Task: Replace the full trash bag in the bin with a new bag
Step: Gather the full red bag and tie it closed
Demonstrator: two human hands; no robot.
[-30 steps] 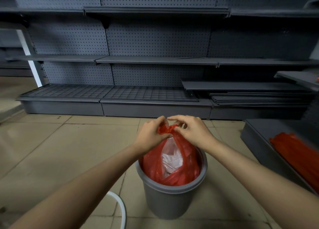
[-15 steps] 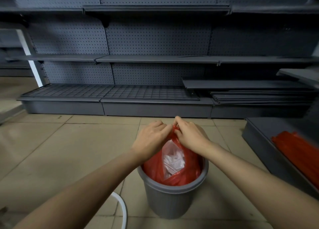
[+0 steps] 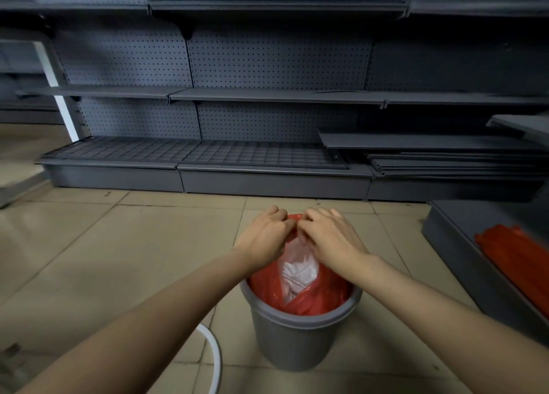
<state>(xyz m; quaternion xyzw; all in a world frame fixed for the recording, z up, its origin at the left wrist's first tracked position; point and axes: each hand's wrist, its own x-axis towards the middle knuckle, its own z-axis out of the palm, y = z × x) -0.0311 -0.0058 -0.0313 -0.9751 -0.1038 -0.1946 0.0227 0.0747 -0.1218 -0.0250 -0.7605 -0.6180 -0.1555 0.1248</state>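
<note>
A grey round bin (image 3: 297,340) stands on the tiled floor just in front of me. A red trash bag (image 3: 320,295) fills it, with white crumpled waste (image 3: 297,270) showing through its gap. My left hand (image 3: 264,236) and my right hand (image 3: 329,236) meet above the bin, both pinching the gathered top of the red bag, whose bunched edge peeks out between the knuckles. A stack of folded red bags (image 3: 517,260) lies on a low grey shelf at the right.
Grey pegboard shelving (image 3: 267,96) runs along the wall behind the bin, with loose shelf boards (image 3: 445,162) piled at the right. The low shelf base (image 3: 463,263) stands close to the bin's right. A white curved rim (image 3: 215,361) sits on the floor at the bin's left.
Both hands have closed together over the bag's top and drawn the opening tighter. The hands sit slightly lower and nearer each other than a second ago.
</note>
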